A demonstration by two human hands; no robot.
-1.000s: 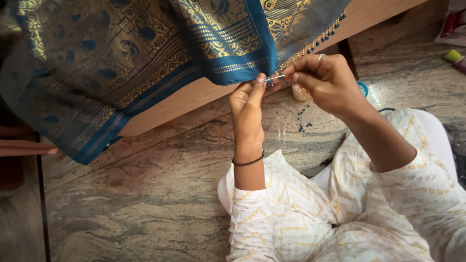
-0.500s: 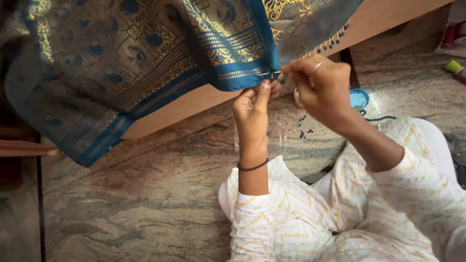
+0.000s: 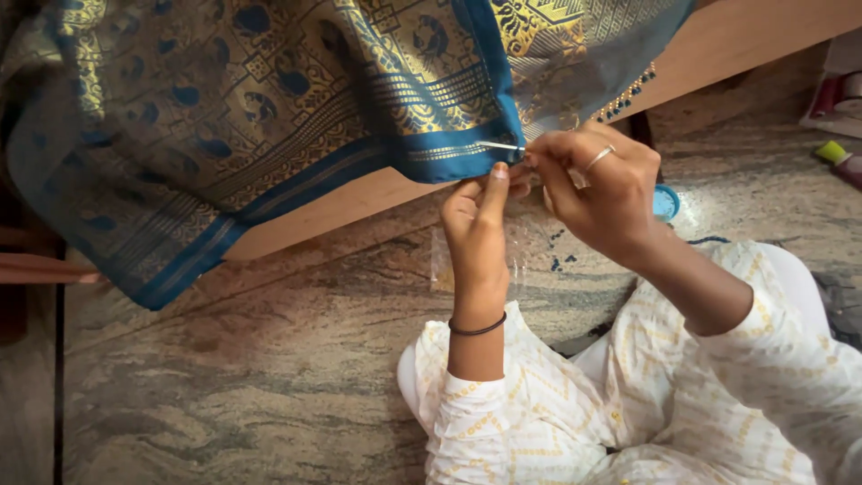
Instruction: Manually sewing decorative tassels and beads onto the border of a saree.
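A blue and gold patterned cloth (image 3: 269, 108) hangs from a wooden edge (image 3: 341, 202) across the top of the view. My left hand (image 3: 480, 224) pinches the cloth's lower blue border at its corner. My right hand (image 3: 602, 184), a ring on one finger, holds a thin silver needle (image 3: 498, 145) whose tip is pushed into that border. Both hands meet at the corner, fingers touching the fabric. A dark band circles my left wrist.
A marbled stone floor (image 3: 224, 377) lies below. Small dark beads (image 3: 561, 260) and a clear plastic bag are scattered on it under my hands. A round blue lid (image 3: 666, 202) sits behind my right hand. Coloured items (image 3: 840, 157) lie at far right. My knees in white patterned clothing fill the lower right.
Both hands have stayed at the cloth's corner, sitting slightly higher and further left in view. The needle now lies pushed into the blue border.
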